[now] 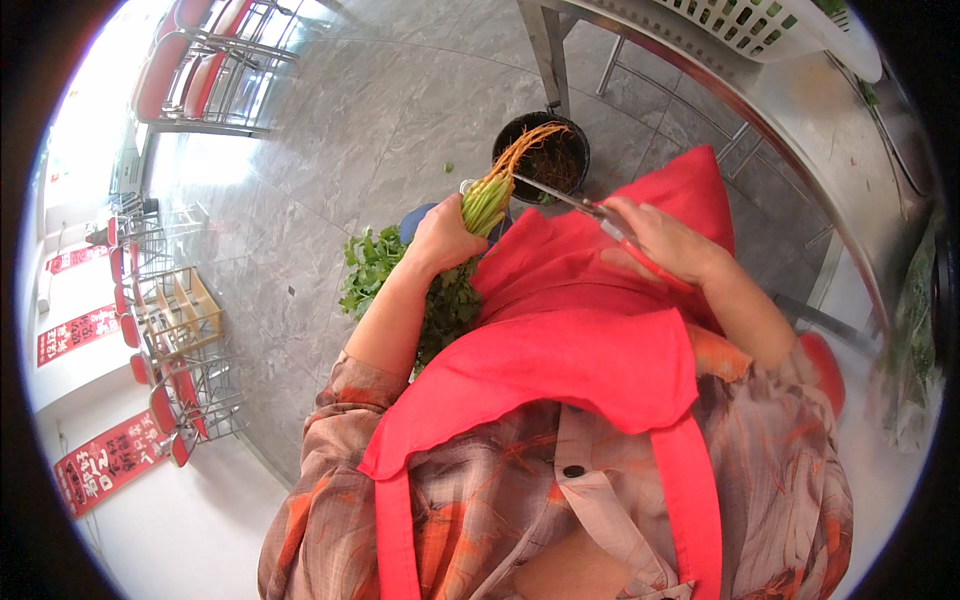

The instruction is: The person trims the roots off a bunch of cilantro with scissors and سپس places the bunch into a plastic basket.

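My left hand (448, 237) is closed around the green stems of a bunch of leafy herbs (486, 205), which looks like coriander. Its orange-brown roots (523, 147) point away from me over a round black bin (556, 169), and its leaves hang below my wrist. My right hand (660, 238) holds red-handled scissors (616, 226). Their blades reach to the place where roots and stems meet; whether the blades are apart is hard to tell. Dark root scraps lie inside the bin.
A metal table (814, 112) curves along the right, bearing a white perforated basket (739, 28) with greens. One table leg (547, 64) stands just beyond the bin. Red chairs (161, 75) are stacked at the upper left. A red apron (540, 352) covers my lap.
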Demonstrator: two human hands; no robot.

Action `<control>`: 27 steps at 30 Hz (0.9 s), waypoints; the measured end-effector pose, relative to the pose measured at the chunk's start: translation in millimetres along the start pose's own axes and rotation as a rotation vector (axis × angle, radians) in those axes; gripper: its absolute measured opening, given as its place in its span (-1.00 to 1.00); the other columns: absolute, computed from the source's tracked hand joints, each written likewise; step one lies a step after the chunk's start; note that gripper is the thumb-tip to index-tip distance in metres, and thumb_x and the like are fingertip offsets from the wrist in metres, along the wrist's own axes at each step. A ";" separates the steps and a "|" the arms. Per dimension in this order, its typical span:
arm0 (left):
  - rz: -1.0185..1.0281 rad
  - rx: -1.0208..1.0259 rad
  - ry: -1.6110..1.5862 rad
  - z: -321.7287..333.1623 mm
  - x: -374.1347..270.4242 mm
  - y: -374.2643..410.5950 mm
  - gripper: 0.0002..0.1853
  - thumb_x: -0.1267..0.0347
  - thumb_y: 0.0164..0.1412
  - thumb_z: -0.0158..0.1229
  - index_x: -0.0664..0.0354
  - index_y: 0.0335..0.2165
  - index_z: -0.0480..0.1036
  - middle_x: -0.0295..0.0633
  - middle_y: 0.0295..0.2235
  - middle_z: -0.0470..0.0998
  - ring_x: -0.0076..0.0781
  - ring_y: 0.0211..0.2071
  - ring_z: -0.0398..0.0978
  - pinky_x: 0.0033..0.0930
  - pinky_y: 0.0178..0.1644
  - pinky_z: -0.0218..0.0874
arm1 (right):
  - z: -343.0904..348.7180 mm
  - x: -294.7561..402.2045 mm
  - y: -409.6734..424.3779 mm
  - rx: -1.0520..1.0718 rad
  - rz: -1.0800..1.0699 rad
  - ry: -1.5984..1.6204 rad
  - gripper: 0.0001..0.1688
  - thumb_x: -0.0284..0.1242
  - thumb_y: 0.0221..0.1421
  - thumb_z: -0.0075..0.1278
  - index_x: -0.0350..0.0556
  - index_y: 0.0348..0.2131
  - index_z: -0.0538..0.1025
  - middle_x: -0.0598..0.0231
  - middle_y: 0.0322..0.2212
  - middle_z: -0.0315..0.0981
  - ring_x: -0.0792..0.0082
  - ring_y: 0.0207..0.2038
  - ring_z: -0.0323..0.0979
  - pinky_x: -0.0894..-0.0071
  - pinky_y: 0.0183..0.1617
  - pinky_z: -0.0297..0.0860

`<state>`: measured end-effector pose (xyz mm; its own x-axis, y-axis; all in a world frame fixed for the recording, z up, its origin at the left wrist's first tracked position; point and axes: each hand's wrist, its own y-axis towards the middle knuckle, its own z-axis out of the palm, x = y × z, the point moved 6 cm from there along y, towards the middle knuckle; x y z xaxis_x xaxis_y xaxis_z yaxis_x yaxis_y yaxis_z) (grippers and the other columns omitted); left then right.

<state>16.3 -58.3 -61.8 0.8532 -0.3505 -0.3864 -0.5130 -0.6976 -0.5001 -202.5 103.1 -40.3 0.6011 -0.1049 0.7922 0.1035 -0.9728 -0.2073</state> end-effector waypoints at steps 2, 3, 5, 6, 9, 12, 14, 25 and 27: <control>0.000 -0.008 0.025 0.4 -1.9 -0.8 -0.48 0.31 -0.26 0.25 0.36 -0.28 0.32 0.20 -0.31 0.49 0.11 -0.18 0.44 -0.10 -0.13 0.28 | -0.5 0.0 1.0 0.001 0.010 -0.018 -0.24 -0.03 -0.05 0.13 -0.26 -0.07 0.29 -0.24 -0.37 0.43 -0.18 -0.28 0.41 0.04 -0.20 0.34; -0.009 -0.015 0.051 -0.1 -3.1 -2.0 -0.49 0.32 -0.26 0.25 0.35 -0.28 0.32 0.20 -0.31 0.49 0.12 -0.19 0.44 -0.09 -0.14 0.28 | -0.5 0.3 1.7 0.002 0.013 -0.023 -0.23 -0.02 -0.06 0.13 -0.26 -0.07 0.29 -0.25 -0.38 0.43 -0.19 -0.28 0.40 0.04 -0.20 0.34; -0.027 -0.030 0.105 -1.2 -6.5 -4.4 -0.49 0.33 -0.25 0.25 0.35 -0.27 0.31 0.20 -0.32 0.50 0.12 -0.21 0.45 -0.07 -0.16 0.29 | -0.8 0.1 2.9 0.015 0.017 -0.035 -0.22 0.00 -0.06 0.13 -0.26 -0.08 0.29 -0.25 -0.39 0.43 -0.20 -0.29 0.41 0.03 -0.21 0.34; -0.026 -0.037 0.119 -0.9 -8.0 -4.8 -0.49 0.33 -0.25 0.25 0.34 -0.27 0.31 0.19 -0.33 0.50 0.13 -0.22 0.46 -0.07 -0.17 0.29 | -1.3 -0.8 3.2 0.027 0.019 -0.042 -0.21 0.00 -0.07 0.13 -0.26 -0.08 0.29 -0.25 -0.41 0.43 -0.21 -0.30 0.41 0.02 -0.22 0.34; -0.022 -0.057 0.155 0.2 -9.7 -5.1 -0.50 0.34 -0.24 0.24 0.34 -0.26 0.30 0.19 -0.34 0.50 0.14 -0.24 0.46 -0.05 -0.18 0.30 | -2.1 -0.9 5.0 0.036 -0.010 -0.029 -0.23 -0.01 -0.06 0.13 -0.27 -0.10 0.30 -0.24 -0.44 0.44 -0.21 -0.33 0.42 0.01 -0.26 0.34; -0.023 -0.062 0.169 2.3 -8.2 -2.9 -0.51 0.35 -0.23 0.23 0.33 -0.26 0.30 0.19 -0.34 0.50 0.14 -0.24 0.46 -0.05 -0.18 0.30 | -1.0 0.9 9.6 0.050 -0.013 0.012 -0.28 -0.05 -0.05 0.14 -0.27 -0.12 0.32 -0.21 -0.45 0.45 -0.18 -0.34 0.43 0.04 -0.30 0.35; -0.042 -0.047 0.161 2.4 -8.0 -0.8 -0.51 0.34 -0.23 0.23 0.34 -0.26 0.30 0.19 -0.33 0.50 0.13 -0.22 0.46 -0.06 -0.17 0.29 | -0.8 -1.7 12.1 0.033 -0.009 0.067 -0.33 -0.09 -0.04 0.14 -0.27 -0.14 0.35 -0.19 -0.45 0.45 -0.16 -0.35 0.44 0.08 -0.32 0.35; -0.017 0.035 -0.094 5.4 6.1 15.9 -0.47 0.30 -0.31 0.29 0.39 -0.29 0.41 0.16 -0.34 0.51 0.00 -0.24 0.49 -0.19 -0.14 0.29 | 12.1 -24.7 16.9 -0.072 0.011 0.109 -0.44 -0.19 -0.01 0.14 -0.25 -0.16 0.38 -0.15 -0.46 0.45 -0.04 -0.37 0.48 0.22 -0.33 0.37; -0.050 0.059 -0.173 2.1 6.7 15.4 -0.47 0.31 -0.31 0.30 0.40 -0.28 0.42 0.08 -0.39 0.52 -0.10 -0.30 0.51 -0.24 -0.18 0.30 | 8.3 -29.9 13.6 -0.168 0.009 0.177 -0.48 -0.18 0.04 0.10 -0.22 -0.16 0.39 -0.01 -0.46 0.47 0.14 -0.41 0.47 0.32 -0.36 0.35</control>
<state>13.9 -70.0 -73.7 0.8515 -0.2002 -0.4847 -0.4793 -0.6720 -0.5645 -212.5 94.7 -71.5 0.4517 -0.1341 0.8821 -0.0433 -0.9908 -0.1284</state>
